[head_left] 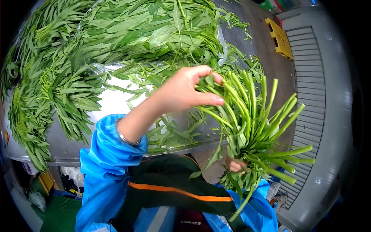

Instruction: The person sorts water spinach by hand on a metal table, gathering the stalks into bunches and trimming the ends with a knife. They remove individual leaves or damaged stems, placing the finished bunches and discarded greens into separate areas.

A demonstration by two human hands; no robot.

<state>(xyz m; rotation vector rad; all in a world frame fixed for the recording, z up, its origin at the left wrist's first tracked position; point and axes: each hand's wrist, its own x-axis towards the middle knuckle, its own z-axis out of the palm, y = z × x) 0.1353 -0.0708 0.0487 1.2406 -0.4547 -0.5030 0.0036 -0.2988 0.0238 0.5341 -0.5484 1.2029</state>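
Because the bunch of leafy greens [253,131] is held up beyond the near right corner of the table [63,154], I judge dropped stems to be the likeliest trouble. My right hand [235,165] is wrapped round the bunch from beneath, only some fingers showing among the leaves, so it looks clamped there. My left hand [189,91] is at the upper side of the bunch, thumb and fingers apart with greens between; whether they press, I can't tell. The stem ends fan out unevenly to the right, and one stem [242,205] hangs low near the dark cloth [177,189]. If the right hand loosened, I'd expect the outer stems to slip first; a hard pull by the left might tear leaves.

For moving, I have most room to the right, over the floor [284,75] between the table and the grey slatted panel [309,96]. Ahead, the big pile of greens [147,31] crowds the tabletop, and loose leaves [170,131] lie close to its near rim.
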